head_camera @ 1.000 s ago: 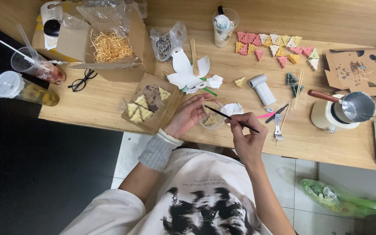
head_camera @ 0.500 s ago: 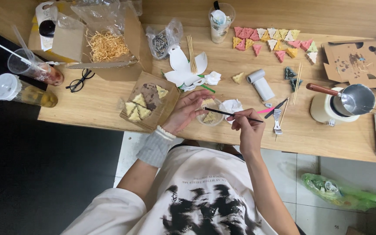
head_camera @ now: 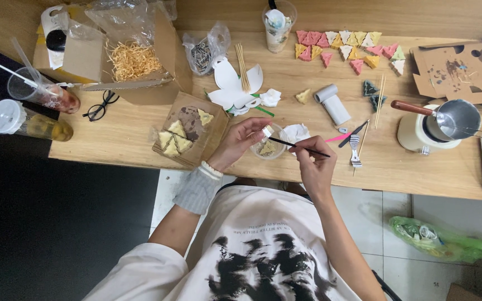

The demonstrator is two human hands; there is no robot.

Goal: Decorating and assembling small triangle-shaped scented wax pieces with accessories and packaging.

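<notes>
Seated at a craft table, a person pinches a small pale piece (head_camera: 267,131) in the left hand (head_camera: 240,142), fingers pressed on it, just above a small clear dish (head_camera: 267,149) near the table's near edge. Right hand (head_camera: 313,167) grips a thin dark brush (head_camera: 298,146), tip now at the piece; approx. a sec ago it sat slightly lower, so painting looks under way. Coloured triangles (head_camera: 346,45) lie far right; a cardboard tray (head_camera: 188,131) w/ yellowish wedges sits left.

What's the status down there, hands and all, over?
Left hand pinching small pale piece above clear cup. Right hand gripping thin dark brush, tip at the piece. Crumpled tissue close beside; nothing blocking.
</notes>
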